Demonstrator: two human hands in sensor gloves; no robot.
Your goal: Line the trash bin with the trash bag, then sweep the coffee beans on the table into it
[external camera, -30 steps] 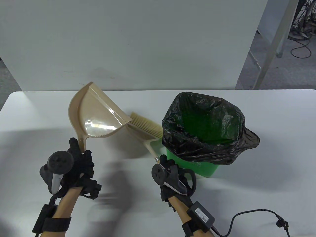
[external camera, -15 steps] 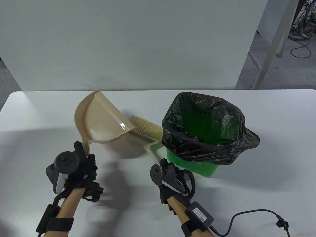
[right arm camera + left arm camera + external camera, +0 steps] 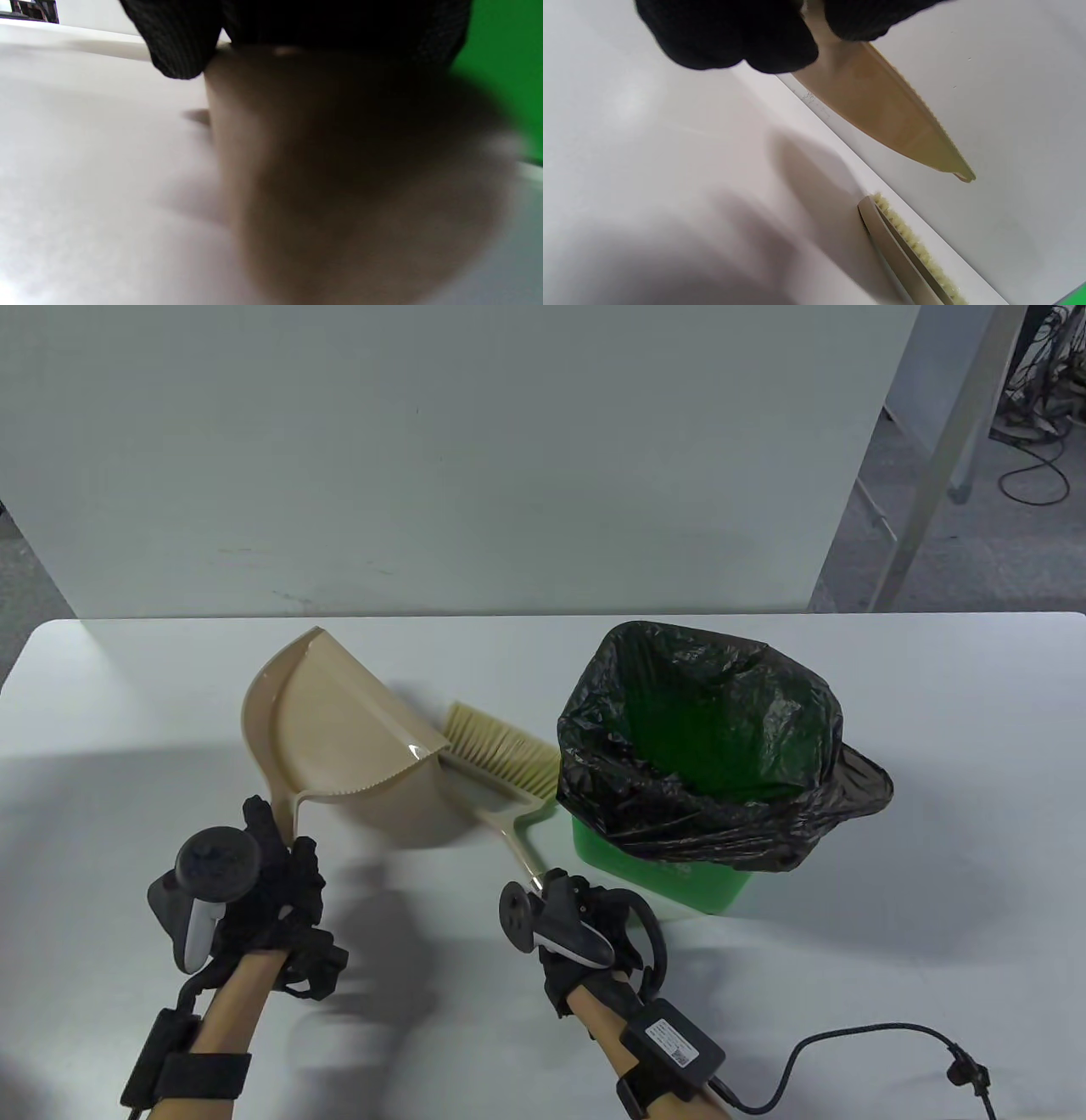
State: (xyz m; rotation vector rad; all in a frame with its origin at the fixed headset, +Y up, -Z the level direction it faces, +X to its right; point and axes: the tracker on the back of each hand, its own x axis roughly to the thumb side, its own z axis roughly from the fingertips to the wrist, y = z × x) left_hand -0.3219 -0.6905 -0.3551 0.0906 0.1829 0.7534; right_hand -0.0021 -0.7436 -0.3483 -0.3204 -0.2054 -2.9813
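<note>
A beige dustpan [image 3: 339,725] is tilted above the white table [image 3: 127,704], its mouth facing right. My left hand [image 3: 276,869] grips its handle; the left wrist view shows the dustpan [image 3: 882,114] from below, under my gloved fingers [image 3: 734,38]. A beige brush [image 3: 501,751] lies just right of the pan, bristles pointing away from me. My right hand [image 3: 585,908] grips its thin handle, and the brush [image 3: 339,169] is a close blur in the right wrist view. The green bin [image 3: 670,874], lined with a black trash bag [image 3: 764,806], stands to the right. No beans show.
A white panel [image 3: 467,458] rises behind the table's far edge. A black cable [image 3: 848,1039] from my right wrist trails over the near right of the table. The bag's loose flap [image 3: 865,780] hangs over the bin's right side.
The dustpan tipped flatter and shifted slightly. The brush was drawn back toward me, and my right hand moved left and nearer. Both grips held.
</note>
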